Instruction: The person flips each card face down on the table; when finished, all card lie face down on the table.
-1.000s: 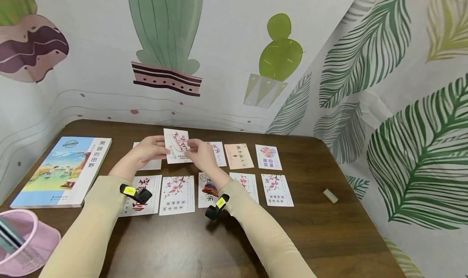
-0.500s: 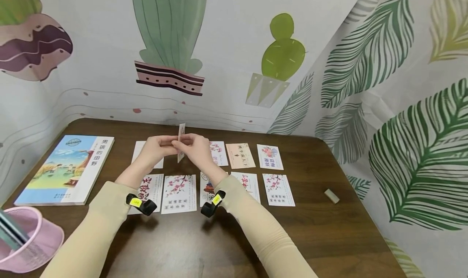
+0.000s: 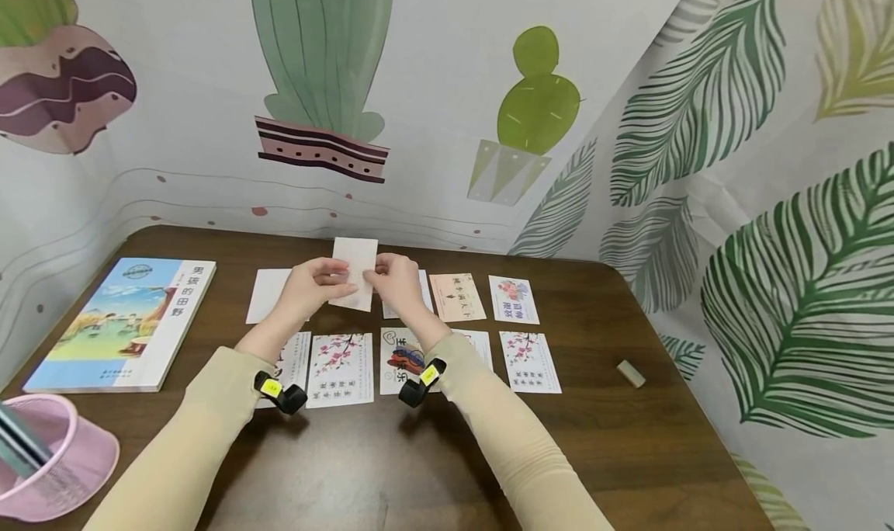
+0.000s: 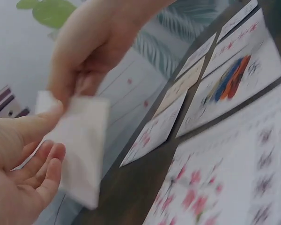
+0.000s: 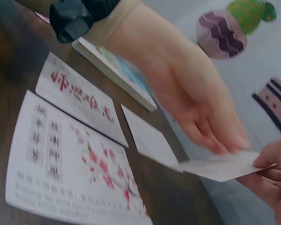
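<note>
1. From the head view I see both hands raised above the middle of the brown table point(image 3: 628, 453), meeting on one white card point(image 3: 355, 273) held blank side up.
2. My left hand point(image 3: 316, 284) pinches the card's left edge, thumb on top and fingers beneath; the left wrist view shows that thumb pressed on the card point(image 4: 79, 150).
3. My right hand point(image 3: 396, 281) pinches the card's right edge between thumb and fingers; in the right wrist view its fingertips close on the card's corner point(image 5: 225, 166).
4. The card is in the air over the far row of cards, touching nothing but the two hands.
5. I count four cards lying flat in the far row: one blank white card point(image 3: 268, 294) on the left, one partly hidden behind my right hand, then two printed ones.
6. The near row holds five cards: a red-lettered one point(image 3: 293, 356) under my left wrist, a blossom card point(image 3: 341, 368), a colourful one, one mostly hidden by my right sleeve, and another blossom card point(image 3: 528, 362).
7. One book point(image 3: 122, 321) lies at the table's left side.
8. One pink mesh basket point(image 3: 56, 461) sits at the near left corner.
9. One small pale block point(image 3: 631, 373) lies apart on the right.
</note>
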The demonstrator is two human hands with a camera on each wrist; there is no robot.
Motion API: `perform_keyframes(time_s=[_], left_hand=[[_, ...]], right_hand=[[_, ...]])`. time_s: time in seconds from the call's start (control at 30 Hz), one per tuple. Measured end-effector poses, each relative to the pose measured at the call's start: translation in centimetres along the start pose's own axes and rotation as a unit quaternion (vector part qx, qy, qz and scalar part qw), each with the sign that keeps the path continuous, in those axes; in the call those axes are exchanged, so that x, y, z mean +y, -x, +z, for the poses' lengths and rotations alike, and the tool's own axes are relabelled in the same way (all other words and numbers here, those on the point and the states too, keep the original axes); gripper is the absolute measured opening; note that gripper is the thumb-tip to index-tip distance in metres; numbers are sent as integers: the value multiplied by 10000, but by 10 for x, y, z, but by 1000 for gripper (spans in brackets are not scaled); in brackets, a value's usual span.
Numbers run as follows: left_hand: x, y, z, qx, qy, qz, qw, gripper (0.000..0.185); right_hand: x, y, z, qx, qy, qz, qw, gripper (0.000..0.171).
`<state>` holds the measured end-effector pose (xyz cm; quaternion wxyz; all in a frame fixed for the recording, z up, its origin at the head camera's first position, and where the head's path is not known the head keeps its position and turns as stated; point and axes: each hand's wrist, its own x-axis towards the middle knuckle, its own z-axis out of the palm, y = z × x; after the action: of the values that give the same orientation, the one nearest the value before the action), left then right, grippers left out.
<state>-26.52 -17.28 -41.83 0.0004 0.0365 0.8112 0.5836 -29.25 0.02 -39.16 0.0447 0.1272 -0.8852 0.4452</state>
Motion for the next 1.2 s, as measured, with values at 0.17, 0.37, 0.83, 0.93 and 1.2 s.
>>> perform_keyframes(time_s=[0.17, 0.37, 0.83, 0.93, 1.2], left_hand=[[-6, -2, -16, 214, -493, -664, 9963, 61], [-13, -4, -18, -105, -686, -1165, 9908, 62], [-19, -8, -11, 273, -1769, -915, 9796, 49], [-21, -9, -9, 330, -1980, -918, 9753, 49], [-25, -10, -7, 377, -2392, -937, 9657, 47]], right_hand=[[17, -6, -4, -685, -367, 451, 9960, 17], [30, -10, 4, -1013, -657, 956, 9881, 15], [47, -13, 23, -1188, -25, 947, 9884, 29], [47, -12, 24, -1082, 282, 849, 9901, 31], [45, -8, 29, -858, 868, 646, 9904, 36]])
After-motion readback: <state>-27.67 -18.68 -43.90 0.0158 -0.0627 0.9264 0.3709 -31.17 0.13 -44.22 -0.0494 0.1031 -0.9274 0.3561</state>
